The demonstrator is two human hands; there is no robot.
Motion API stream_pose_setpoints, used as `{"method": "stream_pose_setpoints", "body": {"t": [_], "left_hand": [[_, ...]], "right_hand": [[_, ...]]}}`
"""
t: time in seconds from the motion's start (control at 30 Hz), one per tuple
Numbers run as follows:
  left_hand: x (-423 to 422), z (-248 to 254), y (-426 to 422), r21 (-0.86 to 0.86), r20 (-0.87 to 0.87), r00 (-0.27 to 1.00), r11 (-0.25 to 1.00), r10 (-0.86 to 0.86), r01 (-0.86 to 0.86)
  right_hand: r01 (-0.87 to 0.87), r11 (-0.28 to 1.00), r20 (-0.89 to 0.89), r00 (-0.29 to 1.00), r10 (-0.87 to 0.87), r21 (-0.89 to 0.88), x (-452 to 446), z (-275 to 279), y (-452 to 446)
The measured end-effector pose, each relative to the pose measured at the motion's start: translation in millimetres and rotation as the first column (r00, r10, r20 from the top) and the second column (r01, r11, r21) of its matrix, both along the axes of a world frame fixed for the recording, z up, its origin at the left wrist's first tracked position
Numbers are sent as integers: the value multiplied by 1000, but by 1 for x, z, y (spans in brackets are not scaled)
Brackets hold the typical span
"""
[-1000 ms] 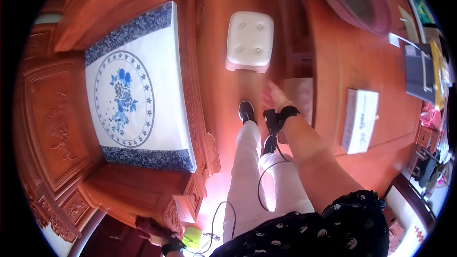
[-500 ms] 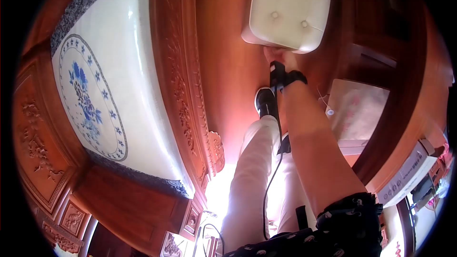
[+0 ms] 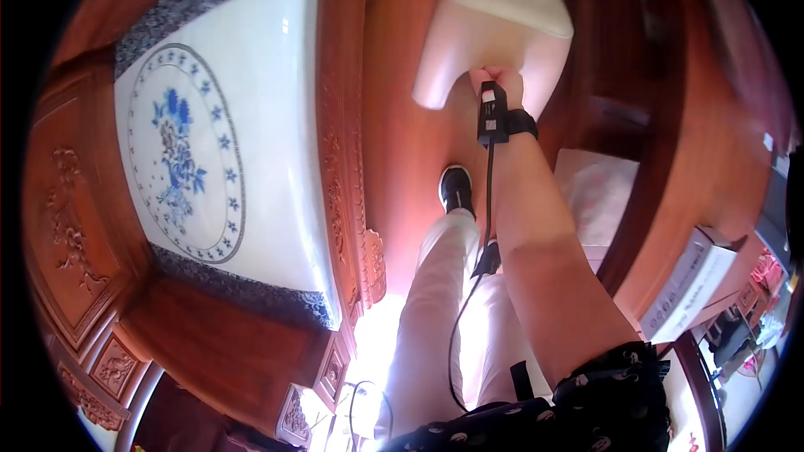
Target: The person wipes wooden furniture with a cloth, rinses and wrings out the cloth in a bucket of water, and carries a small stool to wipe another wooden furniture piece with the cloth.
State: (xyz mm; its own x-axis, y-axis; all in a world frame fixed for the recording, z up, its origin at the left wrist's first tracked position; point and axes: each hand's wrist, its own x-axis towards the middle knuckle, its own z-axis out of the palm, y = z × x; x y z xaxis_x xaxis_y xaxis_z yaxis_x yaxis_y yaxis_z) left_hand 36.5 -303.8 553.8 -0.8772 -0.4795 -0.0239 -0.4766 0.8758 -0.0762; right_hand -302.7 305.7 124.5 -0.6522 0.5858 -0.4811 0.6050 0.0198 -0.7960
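A cream stool [image 3: 502, 12] with a padded top and arched base is tilted, its near side raised toward me. My right hand [image 3: 498, 79] grips the lower edge of that side at the arch, its fingers partly hidden under the stool. A black device [image 3: 492, 113] with a cable is strapped at my right wrist. My left hand cannot be made out; only something dark and blurred shows at the bottom left edge.
A carved wooden seat with a white and blue patterned cushion [image 3: 276, 142] stands at the left. On the right are a wooden table [image 3: 720, 167], a white box [image 3: 687, 285] on it, and a pale bag [image 3: 593, 192] below. My shoe [image 3: 456, 190] is on the floor.
My right hand has reached forward and taken hold of the stool, whose near side has tilted up. The view has moved closer to it. My left hand has dropped out of sight.
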Motion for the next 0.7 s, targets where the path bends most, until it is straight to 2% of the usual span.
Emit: {"method": "stream_pose_setpoints", "body": {"t": [0.07, 0.1, 0.13, 0.17, 0.2, 0.23, 0.27, 0.33, 0.37, 0.4, 0.43, 0.47, 0.5, 0.53, 0.57, 0.6, 0.67, 0.7], "left_hand": [[6, -5, -5, 61, -53, 999, 998, 0, 3], [11, -5, -9, 97, -82, 997, 995, 5, 3], [15, -7, -13, 155, -121, 993, 988, 11, 8], [17, -12, -16, 229, -167, 985, 973, 35, 4], [21, -17, -18, 328, -214, 974, 945, 76, -1], [26, -21, -23, 490, -258, 941, 869, 219, -68], [28, -26, -27, 637, -278, 892, 763, 357, -107], [11, -31, -9, 816, -282, 792, 569, 542, -99], [3, -37, 3, 882, -272, 723, 466, 635, -78], [-4, -39, 7, 986, -154, 629, 79, 762, 146], [7, -63, -24, 956, -231, 703, 22, 673, 292], [20, -96, -60, 906, -321, 750, -44, 578, 422], [24, -119, -67, 935, -354, 731, 238, 583, 263], [21, -127, -68, 870, -377, 717, 489, 587, 57], [-4, -63, 2, 666, -293, 765, 697, 574, -267], [-34, 10, 82, 353, -149, 774, 764, 615, -539], [-29, -14, 62, 308, -187, 761, 773, 621, -555], [-29, -19, 60, 323, -185, 733, 745, 654, -583]], "right_hand": [[-199, 974, -124, 975, 185, -112, -6, 49, 19], [-218, 834, -456, 889, -45, -507, -9, 23, 26], [-31, 750, -347, 898, -270, -661, -4, 42, 14], [48, 572, -275, 842, -465, -819, -3, 85, -1], [20, 484, -249, 839, -484, -875, 6, 88, -6], [200, 346, -29, 831, -556, -917, 12, 121, -19], [172, 310, -19, 848, -529, -935, 25, 100, -31], [119, 234, -5, 883, -469, -965, 50, 56, -53], [55, 132, 8, 944, -329, -990, 76, 62, -49], [338, 123, 186, 747, -638, -933, 64, 96, -75], [254, 432, 49, 901, -431, -866, 82, 162, -70], [95, 683, -28, 986, -166, -724, 107, 232, -68], [101, 627, -70, 967, -243, -772, 119, 267, -73], [106, 565, -97, 943, -317, -818, 132, 292, -79], [82, 572, -115, 947, -299, -816, 145, 309, -83], [5, 708, -112, 987, -119, -706, 158, 323, -83], [-227, 870, -17, 969, 245, -438, 179, 350, -81], [-162, 759, -23, 981, 191, -631, 186, 368, -82]]}}
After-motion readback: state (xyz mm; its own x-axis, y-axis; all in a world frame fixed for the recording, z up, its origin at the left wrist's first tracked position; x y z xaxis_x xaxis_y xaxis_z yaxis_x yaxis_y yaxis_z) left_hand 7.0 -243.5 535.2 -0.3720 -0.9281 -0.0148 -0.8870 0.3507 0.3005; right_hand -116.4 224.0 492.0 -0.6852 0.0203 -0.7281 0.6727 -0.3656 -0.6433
